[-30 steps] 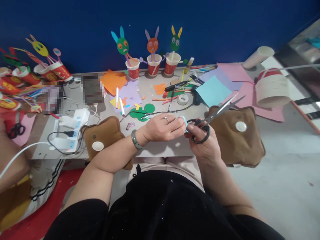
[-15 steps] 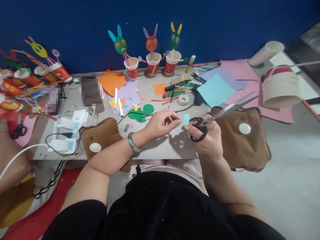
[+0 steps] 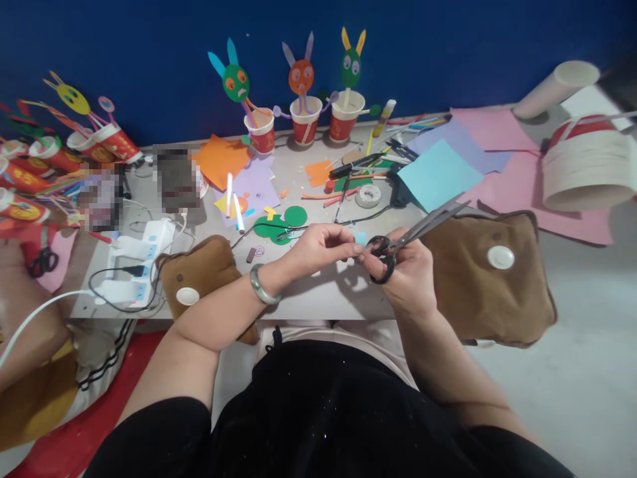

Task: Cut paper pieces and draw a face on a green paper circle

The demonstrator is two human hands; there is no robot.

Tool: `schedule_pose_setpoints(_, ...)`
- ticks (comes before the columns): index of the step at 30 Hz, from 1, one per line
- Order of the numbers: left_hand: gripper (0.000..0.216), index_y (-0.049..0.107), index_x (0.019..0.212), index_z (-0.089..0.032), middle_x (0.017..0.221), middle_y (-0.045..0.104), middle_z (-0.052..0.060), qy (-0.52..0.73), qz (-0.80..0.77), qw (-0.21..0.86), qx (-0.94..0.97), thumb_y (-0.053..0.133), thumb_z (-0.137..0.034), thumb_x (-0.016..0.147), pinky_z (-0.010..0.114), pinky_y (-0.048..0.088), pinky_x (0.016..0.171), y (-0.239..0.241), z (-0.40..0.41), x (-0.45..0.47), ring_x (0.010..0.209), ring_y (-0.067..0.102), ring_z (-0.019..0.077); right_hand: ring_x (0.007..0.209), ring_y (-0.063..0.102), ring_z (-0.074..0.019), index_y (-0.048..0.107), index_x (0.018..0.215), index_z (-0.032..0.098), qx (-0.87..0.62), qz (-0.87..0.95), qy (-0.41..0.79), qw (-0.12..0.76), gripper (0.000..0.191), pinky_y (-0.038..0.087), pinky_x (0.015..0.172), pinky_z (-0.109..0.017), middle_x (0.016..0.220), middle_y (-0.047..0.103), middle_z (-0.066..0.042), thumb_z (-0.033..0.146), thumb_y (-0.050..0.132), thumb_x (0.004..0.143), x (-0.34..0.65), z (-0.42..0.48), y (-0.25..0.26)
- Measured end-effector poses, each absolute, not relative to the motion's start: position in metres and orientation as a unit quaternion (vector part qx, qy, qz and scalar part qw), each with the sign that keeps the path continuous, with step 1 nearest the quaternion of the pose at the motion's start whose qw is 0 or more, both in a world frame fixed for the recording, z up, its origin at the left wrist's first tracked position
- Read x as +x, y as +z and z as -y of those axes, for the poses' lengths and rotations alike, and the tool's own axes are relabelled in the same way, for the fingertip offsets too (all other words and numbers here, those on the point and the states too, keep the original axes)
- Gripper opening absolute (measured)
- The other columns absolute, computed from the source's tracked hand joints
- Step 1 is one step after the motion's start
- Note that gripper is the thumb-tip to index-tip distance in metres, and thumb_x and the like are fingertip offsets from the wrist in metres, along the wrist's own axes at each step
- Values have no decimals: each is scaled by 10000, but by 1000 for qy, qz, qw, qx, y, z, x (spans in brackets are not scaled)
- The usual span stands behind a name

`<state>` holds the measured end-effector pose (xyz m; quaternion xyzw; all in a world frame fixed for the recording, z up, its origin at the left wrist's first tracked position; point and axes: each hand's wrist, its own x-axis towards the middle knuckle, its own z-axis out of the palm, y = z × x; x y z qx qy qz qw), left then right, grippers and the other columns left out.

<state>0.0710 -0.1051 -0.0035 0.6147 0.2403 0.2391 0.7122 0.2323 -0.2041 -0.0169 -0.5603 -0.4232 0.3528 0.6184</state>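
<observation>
My right hand (image 3: pixel 411 275) grips black-handled scissors (image 3: pixel 408 236), blades pointing up and to the right over a brown cushion (image 3: pixel 490 275). My left hand (image 3: pixel 323 247) is pinched at its fingertips beside a small light-blue paper piece (image 3: pixel 359 237), which sits between both hands; which fingers hold it I cannot tell. Both hands hover above the grey table's (image 3: pixel 308 292) front edge. Green paper circles (image 3: pixel 283 222) lie just beyond my left hand.
Three red cups with paper bunny figures (image 3: pixel 303 113) stand at the back. Coloured paper sheets (image 3: pixel 438 174), a tape roll (image 3: pixel 369 195), pens and scraps litter the table. A power strip (image 3: pixel 144 255) and second brown cushion (image 3: pixel 204 272) lie left. More cup figures (image 3: pixel 74 149) at far left.
My hands parted half a second ago, with the blue piece at my right thumb, then came together again. The camera view shifted slightly, and the scissors tilted lower.
</observation>
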Motion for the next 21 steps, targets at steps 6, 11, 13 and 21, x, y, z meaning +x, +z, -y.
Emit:
schedule_pose_setpoints(6,543,635,721,-196,664,612,-22,234,-260,754,556,889,-669,797,282,465,641,-2,101,69,634,547,95,664,680,-196,646,851,260,-557,438,332,623,490,550,586,-337,805,769,-18,590,989,734,234,209,-15)
schedule_pose_setpoints(11,540,568,720,-217,681,582,-32,243,-258,811,466,910,-631,780,296,500,655,-4,90,68,641,581,100,694,686,-225,667,904,252,-484,476,417,605,554,549,620,-353,744,731,-40,771,839,816,236,225,-22)
schedule_pose_setpoints(13,531,550,718,-223,686,572,-35,252,-255,820,447,930,-591,759,309,512,666,-5,87,67,650,589,107,659,661,-218,685,941,248,-447,503,484,559,582,528,580,-342,747,734,-50,806,801,826,232,234,-22)
schedule_pose_setpoints(21,391,591,748,-210,687,624,-33,260,-286,849,359,917,-416,817,291,517,675,1,84,65,643,609,98,634,593,-176,672,965,236,-396,534,588,462,538,500,578,-312,805,742,-55,769,725,916,215,251,-17)
